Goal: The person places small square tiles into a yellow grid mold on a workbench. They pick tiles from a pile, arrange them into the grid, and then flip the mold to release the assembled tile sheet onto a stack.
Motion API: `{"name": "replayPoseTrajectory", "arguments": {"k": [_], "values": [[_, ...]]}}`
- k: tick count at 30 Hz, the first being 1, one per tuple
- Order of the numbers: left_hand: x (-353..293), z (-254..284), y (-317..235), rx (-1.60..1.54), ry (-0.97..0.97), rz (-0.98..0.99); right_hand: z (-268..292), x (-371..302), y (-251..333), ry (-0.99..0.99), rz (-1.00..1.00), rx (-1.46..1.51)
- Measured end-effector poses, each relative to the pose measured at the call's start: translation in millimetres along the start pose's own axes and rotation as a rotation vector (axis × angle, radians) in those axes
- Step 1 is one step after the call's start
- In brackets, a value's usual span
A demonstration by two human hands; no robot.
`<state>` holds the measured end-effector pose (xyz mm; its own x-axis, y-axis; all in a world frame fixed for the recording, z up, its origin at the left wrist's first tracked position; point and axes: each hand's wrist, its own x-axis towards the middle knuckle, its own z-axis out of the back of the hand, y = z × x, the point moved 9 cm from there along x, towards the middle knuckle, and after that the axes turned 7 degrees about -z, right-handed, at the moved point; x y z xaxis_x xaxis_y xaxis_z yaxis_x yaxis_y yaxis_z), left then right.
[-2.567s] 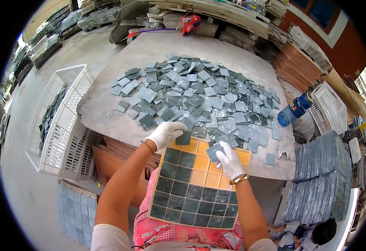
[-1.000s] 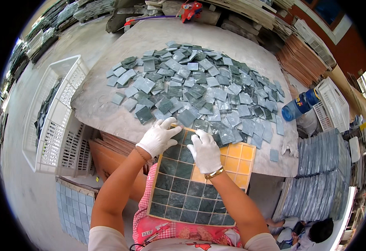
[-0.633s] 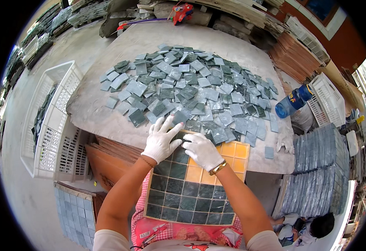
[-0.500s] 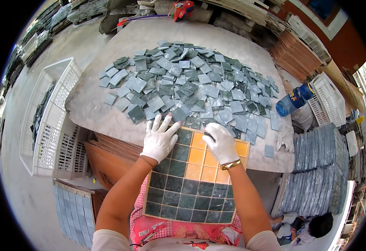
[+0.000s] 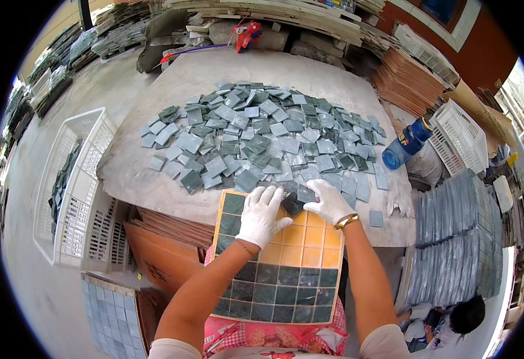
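Note:
Both hands wear white gloves. My left hand (image 5: 262, 216) lies over the upper part of a gridded wooden tray (image 5: 219, 224), fingers stretched out and thumb apart. My right hand (image 5: 331, 204) is at the tray's far edge, its thumb and forefinger around a grey-green stone tile (image 5: 306, 193). Between the two hands a darker tile (image 5: 291, 204) tilts over that edge. Dark green square tiles (image 5: 267, 274) fill the near rows and left column of the tray. Bare orange cells (image 5: 303, 246) show in the upper middle and right.
Beyond the tray a heap of loose stone tiles (image 5: 250, 131) spreads over the pale worktable (image 5: 136, 131). A blue bottle (image 5: 404, 146) stands at the right. White crates (image 5: 79, 197) are at the left. Stacked tile sheets (image 5: 444, 239) and a person (image 5: 453, 326) are at the lower right.
My left hand has moved right and nearer across the tray. My right hand has shifted right and closed around a tile. A dark tile now tilts at the far edge.

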<state>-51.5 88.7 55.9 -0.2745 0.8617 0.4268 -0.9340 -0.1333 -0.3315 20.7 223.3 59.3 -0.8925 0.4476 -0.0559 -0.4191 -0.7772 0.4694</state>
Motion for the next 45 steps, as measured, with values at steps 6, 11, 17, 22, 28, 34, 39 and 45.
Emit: {"name": "replayPoseTrajectory", "arguments": {"k": [6,11,17,22,28,34,39,45], "values": [[23,-30,-16,0.016,0.119,0.026,-5,-42,-42,-0.014,-0.382,0.702],[7,0,1,-0.240,0.102,-0.135,-37,-75,3,0.194,-0.367,0.604],[-49,11,-10,-0.276,0.343,-0.286,-57,-95,15,0.102,-0.207,0.536],[-52,16,1,-0.251,0.198,-0.192,-66,-94,-5,0.116,-0.400,0.714],[-36,27,54,-0.284,-0.011,0.049,-50,-57,43,0.105,-0.178,0.529],[-49,27,58,-0.393,-0.078,0.104,-75,-70,72,0.065,0.008,0.210],[-51,28,59,-0.341,-0.154,0.081,-91,-90,85,-0.006,-0.003,0.023],[-52,27,61,-0.334,-0.130,0.110,-40,-58,47,-0.200,-0.079,-0.024]]}}
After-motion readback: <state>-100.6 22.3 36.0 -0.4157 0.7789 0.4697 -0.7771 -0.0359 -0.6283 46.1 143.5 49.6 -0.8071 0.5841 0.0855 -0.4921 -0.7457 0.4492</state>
